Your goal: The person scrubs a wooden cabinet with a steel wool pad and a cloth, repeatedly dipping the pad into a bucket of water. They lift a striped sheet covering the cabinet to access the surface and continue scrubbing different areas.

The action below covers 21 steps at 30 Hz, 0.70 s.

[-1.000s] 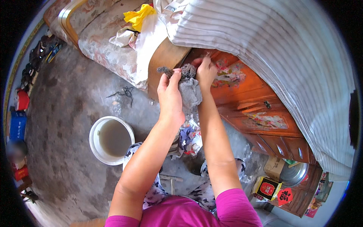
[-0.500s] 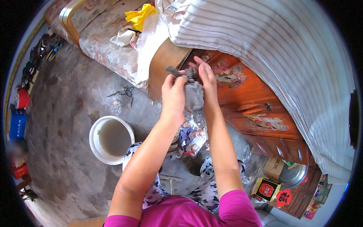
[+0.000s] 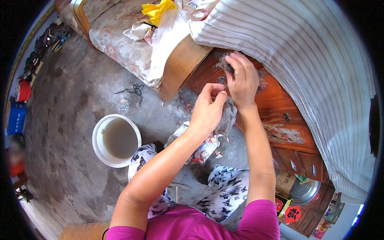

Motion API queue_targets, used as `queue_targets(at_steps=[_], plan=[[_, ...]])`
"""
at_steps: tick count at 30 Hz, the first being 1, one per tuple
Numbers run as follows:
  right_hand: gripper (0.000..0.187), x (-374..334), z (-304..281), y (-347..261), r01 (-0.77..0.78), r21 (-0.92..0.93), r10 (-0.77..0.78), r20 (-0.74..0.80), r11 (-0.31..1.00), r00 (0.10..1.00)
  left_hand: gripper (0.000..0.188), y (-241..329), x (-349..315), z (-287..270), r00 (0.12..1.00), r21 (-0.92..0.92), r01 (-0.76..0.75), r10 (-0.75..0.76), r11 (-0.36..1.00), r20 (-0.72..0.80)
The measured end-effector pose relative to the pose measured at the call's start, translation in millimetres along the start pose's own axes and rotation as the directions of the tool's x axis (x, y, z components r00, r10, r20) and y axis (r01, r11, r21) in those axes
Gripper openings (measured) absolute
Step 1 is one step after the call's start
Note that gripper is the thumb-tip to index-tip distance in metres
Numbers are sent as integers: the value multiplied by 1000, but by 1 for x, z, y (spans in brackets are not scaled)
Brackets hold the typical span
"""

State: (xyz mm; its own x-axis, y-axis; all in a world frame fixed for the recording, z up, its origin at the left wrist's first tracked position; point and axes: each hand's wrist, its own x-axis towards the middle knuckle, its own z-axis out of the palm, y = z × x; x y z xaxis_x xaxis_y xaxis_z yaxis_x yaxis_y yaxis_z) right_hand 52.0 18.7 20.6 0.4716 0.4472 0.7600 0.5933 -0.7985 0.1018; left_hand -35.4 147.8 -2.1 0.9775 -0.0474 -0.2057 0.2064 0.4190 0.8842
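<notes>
A grey, wrinkled rag (image 3: 228, 117) hangs below the fingers of my left hand (image 3: 209, 110), which are pinched on its upper part. Further up, my right hand (image 3: 244, 80) presses a bunched dark-grey wad of cloth (image 3: 222, 62) near the orange-brown cabinet door (image 3: 244, 108). Whether the wad and the rag are one piece cannot be told, since my hands cover the stretch between them. A worn, peeling picture on the door is partly hidden behind my right hand.
A white bucket (image 3: 96, 140) of murky water stands left of my knees. Crumpled paper scraps (image 3: 206, 151) lie on the floor before me. Beyond are a black cord (image 3: 136, 91) and a floral sofa (image 3: 116, 52). A striped cloth (image 3: 304, 52) drapes over the cabinet.
Both hands have moved right toward the cabinet. My right hand has gone up with the bunched cloth, apart from my left, and the rag hangs lower from my left hand.
</notes>
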Motion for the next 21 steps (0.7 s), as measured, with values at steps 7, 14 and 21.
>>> queue_targets(at_steps=[7, 14, 21], plan=[[35, -54, 52, 28, 236, -248, -178, 235, 939, 955, 21, 3, 2, 5, 995, -181, 4, -22, 983, -95], [37, 8, 12, 25, 104, -395, -105, 18, 913, 994, 19, 13, -4, -6, 992, -151, 41, -58, 988, -112], [29, -74, 54, 38, 286, -317, -140, 414, 904, 900, 17, 5, -8, 11, 990, -252, 108, -128, 962, -63]])
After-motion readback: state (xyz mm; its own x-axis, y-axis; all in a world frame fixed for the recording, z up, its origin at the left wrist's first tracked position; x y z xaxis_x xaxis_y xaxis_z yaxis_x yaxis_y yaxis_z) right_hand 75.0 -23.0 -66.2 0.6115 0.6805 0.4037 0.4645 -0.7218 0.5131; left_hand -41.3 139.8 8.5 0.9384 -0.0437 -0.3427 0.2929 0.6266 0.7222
